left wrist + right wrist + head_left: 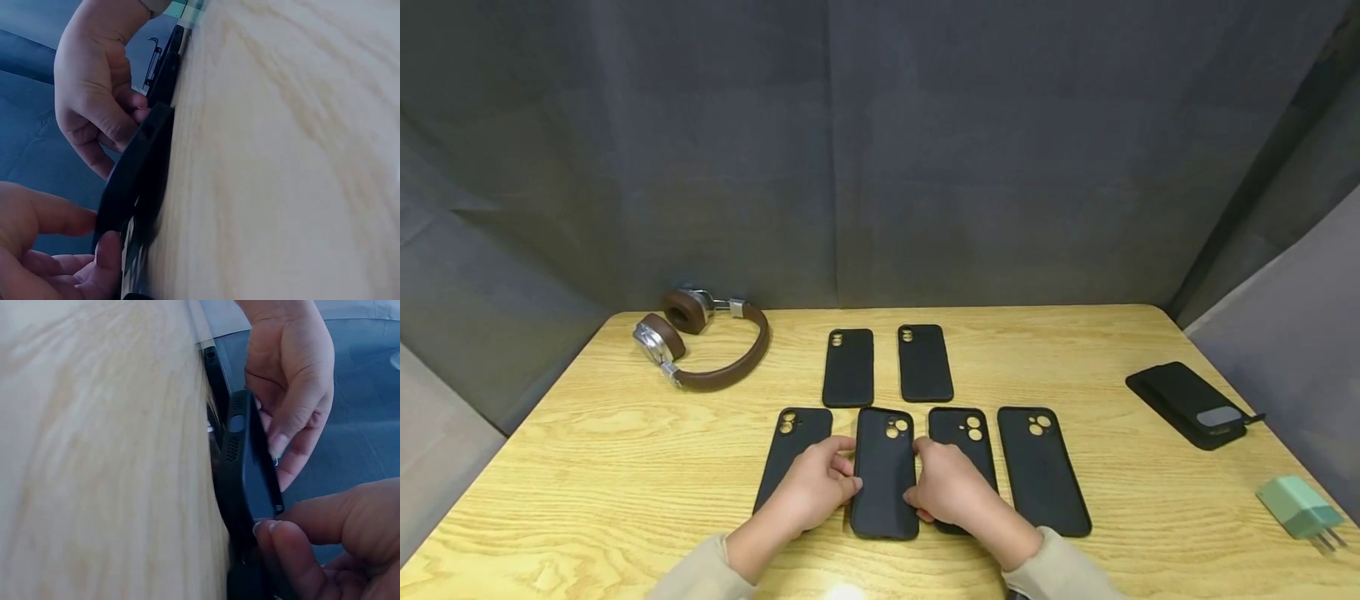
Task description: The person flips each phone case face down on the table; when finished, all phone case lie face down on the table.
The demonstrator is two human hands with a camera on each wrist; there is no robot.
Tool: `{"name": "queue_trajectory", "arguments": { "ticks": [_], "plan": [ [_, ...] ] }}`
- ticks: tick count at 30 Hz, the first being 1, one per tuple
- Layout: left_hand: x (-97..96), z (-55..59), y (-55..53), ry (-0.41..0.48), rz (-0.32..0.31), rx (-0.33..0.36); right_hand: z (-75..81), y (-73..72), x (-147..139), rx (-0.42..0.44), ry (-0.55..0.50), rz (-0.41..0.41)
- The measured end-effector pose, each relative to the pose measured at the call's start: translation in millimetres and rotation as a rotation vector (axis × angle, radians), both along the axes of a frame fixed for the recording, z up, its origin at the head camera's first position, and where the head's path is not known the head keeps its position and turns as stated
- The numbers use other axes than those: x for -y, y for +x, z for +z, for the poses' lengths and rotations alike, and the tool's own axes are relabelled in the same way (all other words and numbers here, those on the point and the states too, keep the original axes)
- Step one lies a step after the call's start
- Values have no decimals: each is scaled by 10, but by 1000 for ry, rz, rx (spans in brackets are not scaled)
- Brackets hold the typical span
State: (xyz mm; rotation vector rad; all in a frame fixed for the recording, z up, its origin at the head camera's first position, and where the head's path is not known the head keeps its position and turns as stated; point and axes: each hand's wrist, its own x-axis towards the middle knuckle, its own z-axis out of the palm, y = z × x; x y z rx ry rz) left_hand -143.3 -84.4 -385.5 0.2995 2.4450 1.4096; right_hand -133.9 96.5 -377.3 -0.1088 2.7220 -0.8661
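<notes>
Both hands hold a black phone case [885,483] by its long sides, its open inner side facing up and camera cutouts at the far end. My left hand [816,483] pinches the left edge, thumb near the lower part. On the opposite edge, the right hand [947,483] grips with thumb and fingers. In the right wrist view the case [237,462] tilts, its end with port and speaker holes showing. Another black case [786,454] lies partly hidden behind the left hand, and a further case [973,454] is partly covered by the right hand.
A fourth-style black case [1047,475] ends the front row at right. Two cases, left [848,375] and right [927,367], lie behind. Brown headphones [730,375] sit at back left; a black pouch [1183,404] and green charger plug [1297,506] lie at right.
</notes>
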Motion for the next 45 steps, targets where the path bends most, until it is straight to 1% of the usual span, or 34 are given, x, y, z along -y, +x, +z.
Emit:
{"name": "queue_trajectory", "arguments": {
  "ticks": [5, 9, 12, 19, 24, 30, 34, 39, 45],
  "plan": [
    [44, 51, 10, 32, 19, -4, -19, 3, 35, 12, -49, 11],
    [75, 89, 17, 28, 29, -21, -30, 4, 64, 23, -87, 18],
    [94, 116, 29, 23, 34, -44, -36, -3, 82, 35, -101, 26],
    [120, 169, 49, 30, 37, -109, -82, -20, 125, 19, -161, 74],
    [122, 190, 39, 39, 46, -134, -114, -30, 162, 42, -189, 104],
    [111, 207, 43, 86, 47, -137, -129, -33, 197, 60, -219, 110],
    [100, 201, 38, 95, 46, -135, -137, -30, 209, 57, -231, 114],
    [65, 188, 20, 109, 34, -99, -144, -22, 208, 62, -237, 120],
    [-10, 171, 18, 181, 27, -51, -167, -24, 191, 61, -261, 131]
  ]
}}
